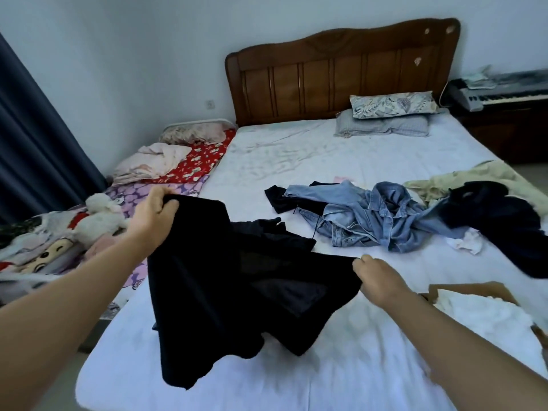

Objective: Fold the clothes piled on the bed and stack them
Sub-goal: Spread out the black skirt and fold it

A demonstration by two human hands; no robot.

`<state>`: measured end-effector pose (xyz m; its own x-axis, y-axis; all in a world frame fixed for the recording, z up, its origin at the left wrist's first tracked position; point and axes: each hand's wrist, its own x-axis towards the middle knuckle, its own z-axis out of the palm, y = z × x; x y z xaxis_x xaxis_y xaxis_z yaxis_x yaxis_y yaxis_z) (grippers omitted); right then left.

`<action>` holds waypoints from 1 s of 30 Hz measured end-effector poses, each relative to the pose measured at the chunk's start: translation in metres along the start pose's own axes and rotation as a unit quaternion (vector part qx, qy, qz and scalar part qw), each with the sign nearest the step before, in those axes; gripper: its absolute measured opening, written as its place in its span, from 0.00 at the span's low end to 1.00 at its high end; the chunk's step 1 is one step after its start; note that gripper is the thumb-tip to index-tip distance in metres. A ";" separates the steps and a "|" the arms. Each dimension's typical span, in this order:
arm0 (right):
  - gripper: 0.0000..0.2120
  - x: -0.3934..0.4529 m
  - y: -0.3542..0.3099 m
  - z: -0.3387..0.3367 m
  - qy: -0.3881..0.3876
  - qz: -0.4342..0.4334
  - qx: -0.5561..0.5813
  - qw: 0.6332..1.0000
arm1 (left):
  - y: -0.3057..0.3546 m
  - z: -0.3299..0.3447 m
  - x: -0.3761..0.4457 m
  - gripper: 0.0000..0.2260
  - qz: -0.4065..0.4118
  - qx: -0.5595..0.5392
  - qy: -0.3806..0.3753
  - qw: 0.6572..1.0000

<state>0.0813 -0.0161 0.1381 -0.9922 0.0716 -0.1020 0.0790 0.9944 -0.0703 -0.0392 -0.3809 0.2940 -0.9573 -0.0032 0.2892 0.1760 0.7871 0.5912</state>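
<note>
A black garment point(225, 292) hangs between my two hands over the near part of the white bed point(341, 366). My left hand point(154, 215) grips its upper left corner, raised above the mattress. My right hand point(376, 280) pinches its right edge, lower and closer to the sheet. The garment's bottom hem droops onto the bed. Further back lies a loose pile: a light blue denim piece point(370, 221), a dark navy garment point(504, 221), a beige garment point(462, 182) and a small white item point(465, 241).
Two pillows point(388, 117) lie by the wooden headboard point(341, 72). A smaller bed on the left holds patterned bedding point(189, 164) and a white plush toy point(100, 215). A cardboard box with white cloth point(486, 310) sits at the right edge. A keyboard point(504, 90) stands far right.
</note>
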 end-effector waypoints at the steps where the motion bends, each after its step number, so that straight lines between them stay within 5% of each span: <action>1: 0.10 0.003 0.001 -0.011 0.031 0.016 0.001 0.999 | -0.003 -0.001 -0.006 0.08 -0.011 -0.012 -0.035 0.999; 8: 0.05 0.015 -0.003 -0.064 0.122 0.047 0.065 0.989 | -0.032 0.019 -0.018 0.26 -0.061 -0.013 -0.220 0.973; 12: 0.09 0.022 -0.006 -0.072 0.157 0.100 0.266 0.946 | -0.038 0.037 -0.018 0.04 -0.127 -0.038 -0.208 0.969; 17: 0.09 0.021 -0.006 -0.084 0.209 0.145 0.383 0.888 | -0.036 0.055 -0.014 0.06 -0.103 -0.074 -0.213 0.969; 22: 0.16 0.020 -0.006 -0.085 0.218 0.173 0.431 0.858 | -0.028 0.064 -0.015 0.06 -0.014 -0.103 -0.330 0.938; 30: 0.18 0.011 0.009 -0.091 0.120 0.117 0.333 0.928 | -0.025 0.075 -0.010 0.07 0.082 0.053 -0.445 0.890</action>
<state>0.0619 0.0004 0.2263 -0.9270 0.3742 0.0263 0.2582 0.6871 -0.6791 -0.0512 -0.3544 0.2196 -0.7321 0.5697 -0.3735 0.3529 0.7861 0.5074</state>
